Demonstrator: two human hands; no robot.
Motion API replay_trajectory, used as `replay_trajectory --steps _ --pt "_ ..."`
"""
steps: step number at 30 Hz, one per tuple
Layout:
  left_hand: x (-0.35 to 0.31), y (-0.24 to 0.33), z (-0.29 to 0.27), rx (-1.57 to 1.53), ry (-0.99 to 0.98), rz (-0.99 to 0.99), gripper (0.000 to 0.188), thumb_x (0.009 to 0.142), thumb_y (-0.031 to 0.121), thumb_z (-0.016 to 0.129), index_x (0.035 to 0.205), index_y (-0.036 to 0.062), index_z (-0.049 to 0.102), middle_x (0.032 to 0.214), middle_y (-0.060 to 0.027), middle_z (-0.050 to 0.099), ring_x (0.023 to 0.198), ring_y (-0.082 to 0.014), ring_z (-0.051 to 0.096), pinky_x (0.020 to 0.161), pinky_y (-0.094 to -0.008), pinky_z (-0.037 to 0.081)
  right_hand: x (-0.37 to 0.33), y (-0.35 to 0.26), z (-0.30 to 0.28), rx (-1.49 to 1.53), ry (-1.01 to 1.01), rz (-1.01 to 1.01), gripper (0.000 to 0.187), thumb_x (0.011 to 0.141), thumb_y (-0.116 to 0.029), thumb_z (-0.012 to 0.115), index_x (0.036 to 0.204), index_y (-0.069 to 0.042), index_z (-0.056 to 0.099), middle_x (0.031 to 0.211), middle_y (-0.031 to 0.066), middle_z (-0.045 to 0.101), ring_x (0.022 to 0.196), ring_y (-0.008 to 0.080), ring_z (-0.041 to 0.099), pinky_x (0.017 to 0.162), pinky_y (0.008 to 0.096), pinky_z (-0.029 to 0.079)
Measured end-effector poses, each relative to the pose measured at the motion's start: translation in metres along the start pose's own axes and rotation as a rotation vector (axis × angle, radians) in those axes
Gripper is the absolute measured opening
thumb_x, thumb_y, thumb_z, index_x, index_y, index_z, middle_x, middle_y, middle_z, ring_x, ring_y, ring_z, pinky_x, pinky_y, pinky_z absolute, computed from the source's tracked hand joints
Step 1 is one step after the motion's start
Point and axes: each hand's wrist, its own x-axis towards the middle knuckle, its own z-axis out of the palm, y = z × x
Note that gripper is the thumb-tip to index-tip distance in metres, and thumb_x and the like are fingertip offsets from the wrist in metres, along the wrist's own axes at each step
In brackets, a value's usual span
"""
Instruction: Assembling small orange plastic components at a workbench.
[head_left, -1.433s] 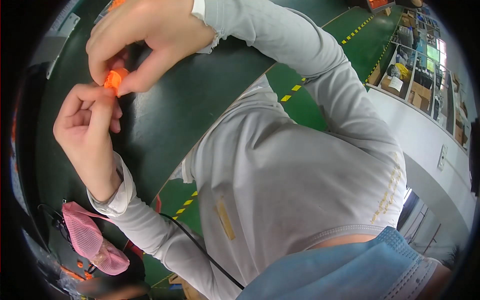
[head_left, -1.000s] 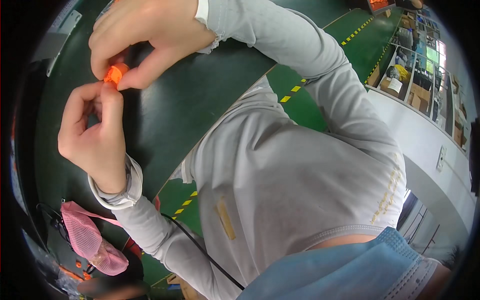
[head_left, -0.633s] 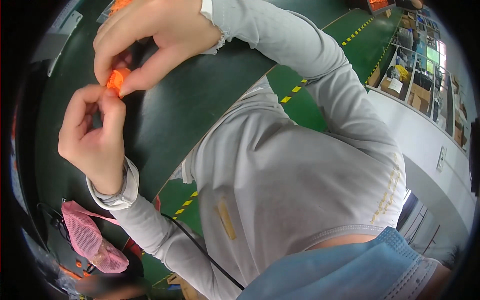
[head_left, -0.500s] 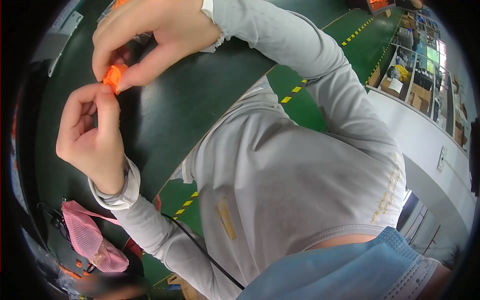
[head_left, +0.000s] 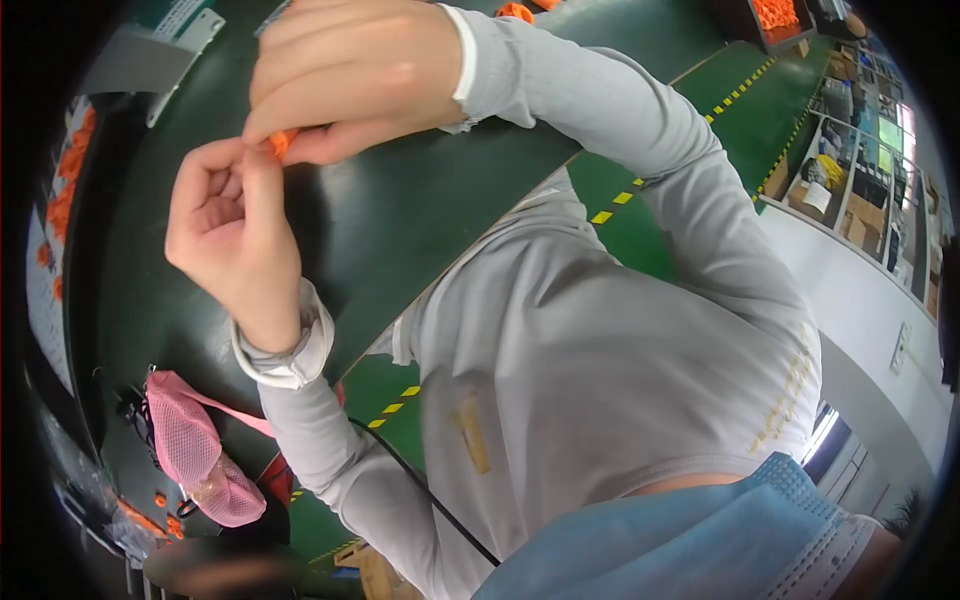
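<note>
A small orange piece (head_left: 281, 143), seemingly plastic, is held between my two hands above the dark green tabletop (head_left: 400, 215). My left hand (head_left: 235, 235) pinches its lower end between thumb and forefinger, with the other fingers curled in. From above, my right hand (head_left: 350, 85) grips the same piece, its fingers bent over and hiding most of it. The fingertips of both hands nearly meet at the piece. Its exact kind cannot be made out.
A pink mesh bag (head_left: 195, 450) lies on the table at lower left, near small orange pieces (head_left: 160, 500). Along the left edge are more orange parts (head_left: 65, 190). A box of orange pieces (head_left: 775, 15) stands at top right. A grey metal device (head_left: 165, 60) is at upper left.
Both hands appear further right and slightly higher in the picture, along with the table and bag. My right hand has turned over the orange piece, covering more of it.
</note>
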Motion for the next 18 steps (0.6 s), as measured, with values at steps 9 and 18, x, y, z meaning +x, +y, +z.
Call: replay_trajectory --steps 9,18 --pt "-0.002 0.005 0.0 -0.072 0.025 0.098 0.005 0.091 0.002 0.063 0.09 -0.0027 0.061 0.07 -0.0009 0.059 0.052 -0.0025 0.045 0.046 -0.0172 0.032 -0.003 0.001 0.001 -0.003 0.172 -0.169 0.023 0.084 -0.02 0.069 0.106 -0.013 0.064 0.093 -0.001 0.061 0.089 0.0189 0.058 0.077 0.0342 0.045" --pt "-0.006 0.008 0.006 -0.072 0.069 -0.036 0.007 0.092 0.002 0.056 0.087 -0.0017 0.058 0.065 -0.0016 0.055 0.052 -0.0052 0.046 0.046 -0.0197 0.033 -0.001 -0.005 -0.004 -0.163 0.103 -0.187 0.032 0.077 -0.013 0.076 0.107 -0.008 0.066 0.095 0.0022 0.065 0.082 0.0222 0.059 0.075 0.0372 0.048"
